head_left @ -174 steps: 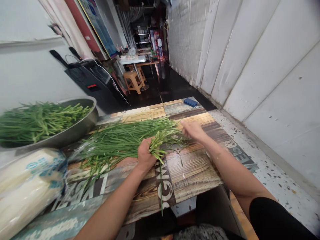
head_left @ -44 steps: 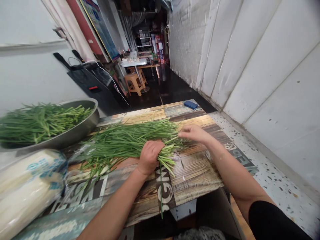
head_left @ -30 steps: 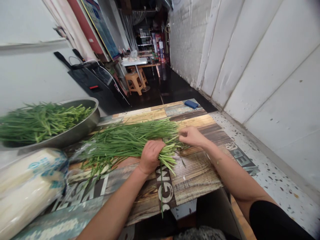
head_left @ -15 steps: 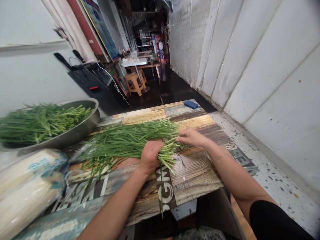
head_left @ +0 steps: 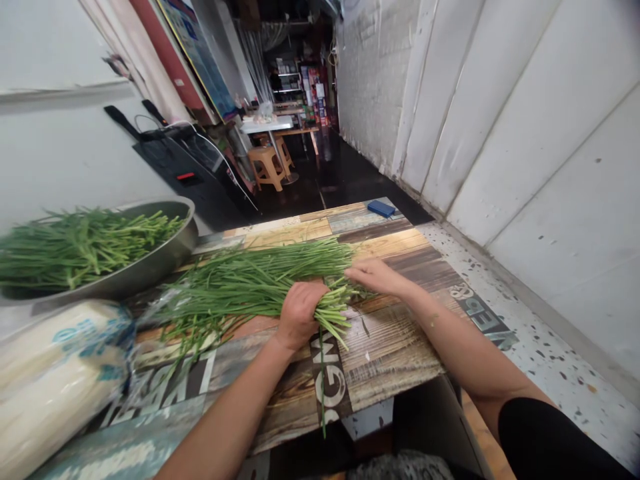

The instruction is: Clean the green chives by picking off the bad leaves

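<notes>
Long garlic chives [head_left: 260, 263] lie in a pile across the wood-patterned table, their pale stem ends toward the right. My left hand [head_left: 301, 308] is wrapped round a bunch of them near the stem ends, which poke out past my thumb side. One long chive hangs from this bunch over the table's front edge. My right hand [head_left: 373, 275] is at the stem ends of the pile, its fingers curled and pressed together. What is between those fingertips is hidden. Loose bits of chive [head_left: 364, 325] lie on the table below it.
A metal bowl [head_left: 193, 230] heaped with more chives stands at the left. In front of it lies a plastic-wrapped white pack [head_left: 55, 373]. A small blue box [head_left: 381, 209] sits at the table's far edge. Beyond are stools [head_left: 267, 167] and a white wall [head_left: 500, 133].
My right hand has moved slightly left, closer to the stem ends, and its fingers are curled tighter. My left hand keeps its hold on the bunch.
</notes>
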`<state>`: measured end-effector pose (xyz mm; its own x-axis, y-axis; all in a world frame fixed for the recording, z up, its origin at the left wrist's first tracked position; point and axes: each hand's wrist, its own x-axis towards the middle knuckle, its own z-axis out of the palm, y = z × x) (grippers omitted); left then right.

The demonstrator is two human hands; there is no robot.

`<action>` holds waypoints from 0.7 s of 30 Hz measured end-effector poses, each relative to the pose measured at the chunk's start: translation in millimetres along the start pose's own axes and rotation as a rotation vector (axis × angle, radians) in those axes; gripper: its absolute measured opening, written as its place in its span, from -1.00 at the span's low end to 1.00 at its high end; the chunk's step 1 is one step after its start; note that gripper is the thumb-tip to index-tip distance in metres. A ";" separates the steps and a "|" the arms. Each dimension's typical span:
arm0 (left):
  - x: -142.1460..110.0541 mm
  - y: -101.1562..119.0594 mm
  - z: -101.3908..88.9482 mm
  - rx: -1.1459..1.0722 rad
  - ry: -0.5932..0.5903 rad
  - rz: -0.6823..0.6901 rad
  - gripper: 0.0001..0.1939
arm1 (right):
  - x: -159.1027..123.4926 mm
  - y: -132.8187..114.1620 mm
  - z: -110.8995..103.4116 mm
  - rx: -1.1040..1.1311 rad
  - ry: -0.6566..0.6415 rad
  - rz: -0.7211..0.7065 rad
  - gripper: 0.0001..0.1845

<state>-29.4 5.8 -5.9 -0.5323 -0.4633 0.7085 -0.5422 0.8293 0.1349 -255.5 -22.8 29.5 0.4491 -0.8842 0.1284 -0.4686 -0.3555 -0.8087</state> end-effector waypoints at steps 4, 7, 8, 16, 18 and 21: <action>1.3 0.9 -0.9 -0.007 0.037 -0.011 -0.83 | 5.3 16.9 -7.5 -0.047 0.282 0.129 -0.48; -0.9 0.1 -1.6 -0.014 0.085 -0.031 -0.81 | 7.5 32.4 -13.8 -0.293 0.363 0.139 -0.59; -1.8 -0.2 -1.8 -0.015 0.107 -0.038 -0.79 | 7.9 36.1 -13.1 -0.399 0.315 0.115 -0.69; -4.7 1.3 -3.5 -0.051 0.223 -0.082 -0.76 | 9.4 35.6 -2.6 -0.560 0.239 0.014 -0.89; -3.8 1.8 -3.6 -0.060 0.201 -0.063 -0.77 | 8.5 30.2 -6.6 -0.331 0.319 0.016 -0.87; -0.9 2.4 -3.3 -0.030 0.090 -0.040 -0.74 | 7.0 21.0 -8.3 0.078 0.325 0.041 -0.80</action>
<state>-28.1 9.2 -3.9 -0.4489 -0.4675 0.7616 -0.5416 0.8202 0.1842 -268.5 -39.0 18.2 0.1589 -0.9523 0.2607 -0.4159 -0.3040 -0.8571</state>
